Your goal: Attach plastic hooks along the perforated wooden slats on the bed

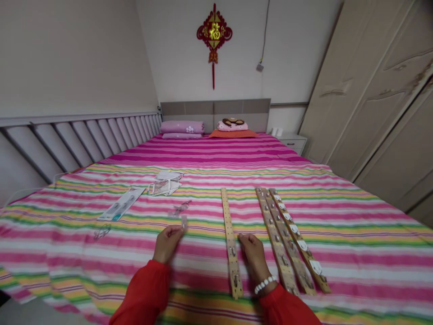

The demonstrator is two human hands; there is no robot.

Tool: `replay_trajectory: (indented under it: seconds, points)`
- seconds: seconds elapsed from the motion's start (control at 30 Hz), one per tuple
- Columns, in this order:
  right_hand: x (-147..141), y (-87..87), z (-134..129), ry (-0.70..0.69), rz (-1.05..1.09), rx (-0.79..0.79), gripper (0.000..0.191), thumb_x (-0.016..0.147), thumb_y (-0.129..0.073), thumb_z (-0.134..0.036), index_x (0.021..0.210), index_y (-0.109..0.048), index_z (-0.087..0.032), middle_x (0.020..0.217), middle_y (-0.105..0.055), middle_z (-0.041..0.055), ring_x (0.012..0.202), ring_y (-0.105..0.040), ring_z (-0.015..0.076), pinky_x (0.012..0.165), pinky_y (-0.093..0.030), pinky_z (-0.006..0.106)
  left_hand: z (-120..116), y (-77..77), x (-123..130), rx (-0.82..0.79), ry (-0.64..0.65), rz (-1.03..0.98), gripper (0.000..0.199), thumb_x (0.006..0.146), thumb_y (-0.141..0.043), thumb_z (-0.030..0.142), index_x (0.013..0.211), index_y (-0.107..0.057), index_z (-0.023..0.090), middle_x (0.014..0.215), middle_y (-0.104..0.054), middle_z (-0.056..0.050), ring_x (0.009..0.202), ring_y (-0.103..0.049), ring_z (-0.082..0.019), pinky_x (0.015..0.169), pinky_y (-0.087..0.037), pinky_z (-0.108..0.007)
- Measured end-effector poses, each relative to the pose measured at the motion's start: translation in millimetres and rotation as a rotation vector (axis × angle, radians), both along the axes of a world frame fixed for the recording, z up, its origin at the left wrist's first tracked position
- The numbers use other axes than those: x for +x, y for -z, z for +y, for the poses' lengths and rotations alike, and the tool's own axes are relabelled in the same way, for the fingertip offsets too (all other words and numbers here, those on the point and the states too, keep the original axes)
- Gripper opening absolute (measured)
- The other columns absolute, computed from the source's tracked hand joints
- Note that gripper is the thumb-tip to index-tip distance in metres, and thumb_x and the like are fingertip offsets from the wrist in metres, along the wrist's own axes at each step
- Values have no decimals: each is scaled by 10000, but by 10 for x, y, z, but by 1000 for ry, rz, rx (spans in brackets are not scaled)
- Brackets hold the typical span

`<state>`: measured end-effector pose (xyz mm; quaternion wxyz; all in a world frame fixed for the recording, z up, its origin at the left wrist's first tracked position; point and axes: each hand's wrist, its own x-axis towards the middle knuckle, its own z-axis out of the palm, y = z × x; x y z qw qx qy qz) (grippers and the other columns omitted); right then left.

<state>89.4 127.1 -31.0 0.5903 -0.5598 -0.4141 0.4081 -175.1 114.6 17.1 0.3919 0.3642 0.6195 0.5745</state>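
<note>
My left hand [168,241] pinches a small clear plastic bag [184,221] by its lower end, just above the striped bedspread. To its right lies a long pale wooden strip [228,225] with a row of holes and a few small metal pieces fixed along its near half. My right hand [252,250] is beside that strip, thumb and fingertips together; whatever they hold, if anything, is too small to make out. Beyond my left hand are more small clear bags [180,208]. Three strips lie to the right: a left one [275,237], a middle one [291,243] and one with white pieces [301,243].
On the left of the bed lie a clear flat package [123,204], a tangle of thin metal rings [102,231] and several packets [165,183]. A bed rail [84,131] runs along the left side. Pillows [182,127] rest by the headboard; a wardrobe [379,90] stands right.
</note>
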Motion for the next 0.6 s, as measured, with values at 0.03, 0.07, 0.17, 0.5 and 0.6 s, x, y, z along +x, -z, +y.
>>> replay_trajectory:
  seconds: [0.03,0.07,0.17,0.5,0.6]
  points:
    - [-7,-27,-12,-5,39,0,330,653,-632,-477,533,-482,-209,470,-446,-56,473,-384,117,470,-324,254,-41,-31,94,7,18,9,375,440,-789,417,660,-657,143,609,-668,-20,595,-584,-135,592,-439,-242]
    - [-19,-60,-28,-24,82,-4,303,644,-650,-457,559,-522,-196,491,-473,-49,485,-402,118,479,-337,251,-80,-63,196,18,28,21,363,441,-787,416,644,-654,146,602,-664,-15,591,-582,-132,589,-439,-238]
    - [-83,-189,-96,-139,171,0,264,632,-697,-417,661,-619,-167,537,-541,-28,504,-446,122,484,-359,244,-178,-127,515,36,59,50,327,471,-771,416,624,-642,158,593,-657,-5,567,-579,-127,564,-434,-229]
    - [-246,-460,-244,-345,317,-29,257,601,-773,-369,691,-666,-153,521,-590,-24,446,-458,92,436,-340,215,-294,-65,1135,102,281,98,204,623,-704,360,671,-631,175,638,-671,-19,617,-627,-157,608,-486,-250]
    - [-228,-419,-212,-341,364,-28,239,594,-777,-345,667,-651,-155,505,-578,-34,433,-459,83,422,-339,203,-290,-130,1210,106,337,83,198,634,-699,364,657,-628,180,630,-668,-16,611,-628,-157,604,-492,-253]
